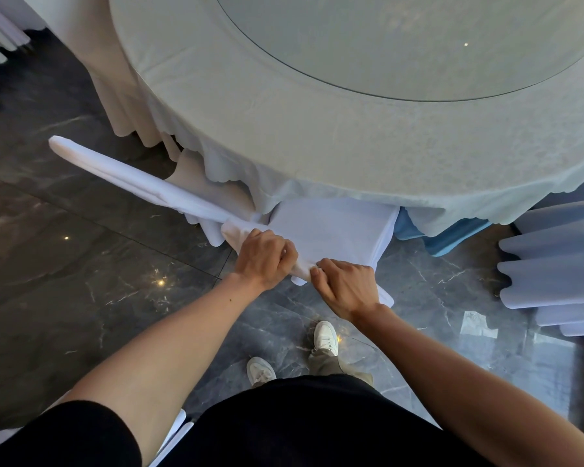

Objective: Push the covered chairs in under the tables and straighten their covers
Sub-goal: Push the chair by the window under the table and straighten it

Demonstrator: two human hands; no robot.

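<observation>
left hand [265, 259] and right hand [346, 286] both clamped on the chair cover [331, 227] at the backrest top, likely tugging it taut, chair seat already tucked under the round table [317, 139]

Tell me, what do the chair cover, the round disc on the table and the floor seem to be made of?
Chair cover: white stretchy fabric, probably; it bunches in both hands.
Disc: likely glass; clear, the cloth shows through.
Floor: polished dark stone or tile, veined, reflecting lights.

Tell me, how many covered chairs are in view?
3 for certain: one at the table's near edge, gripped by both hands; one left of it; one far right. White folds top left may be more.
</observation>
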